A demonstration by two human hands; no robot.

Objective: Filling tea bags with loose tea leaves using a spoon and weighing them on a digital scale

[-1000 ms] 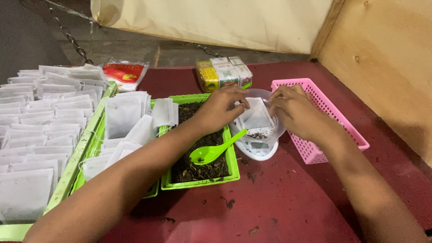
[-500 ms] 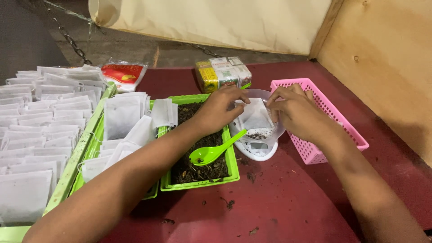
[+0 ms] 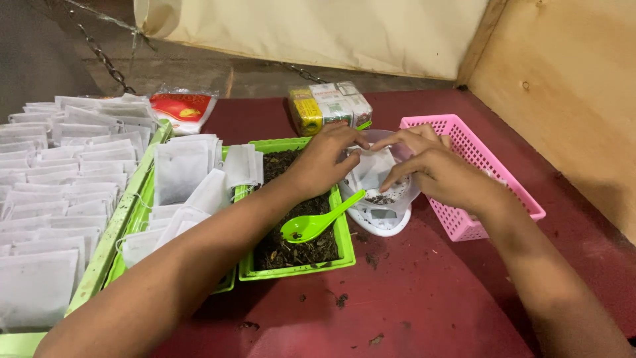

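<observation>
The little bag (image 3: 368, 171) was thin white paper. The spoon (image 3: 311, 222) and green tray (image 3: 344, 238) were shiny plastic. The pink basket (image 3: 477, 156) was plastic too. The tabletop (image 3: 430, 298) looked dull red.

Both bare forearms reach in from the near edge of the tabletop and converge toward its middle, the left arm crossing diagonally from the near left corner, the right arm from the near right corner. The left hand (image 3: 322, 161) is palm down, knuckles up, fingers (image 3: 353, 138) curled forward in a pinch. The right hand (image 3: 440, 171) faces it, wrist slightly bent, fingers (image 3: 396, 174) extended and spread, tips angled down and nearly meeting those of the left.
</observation>
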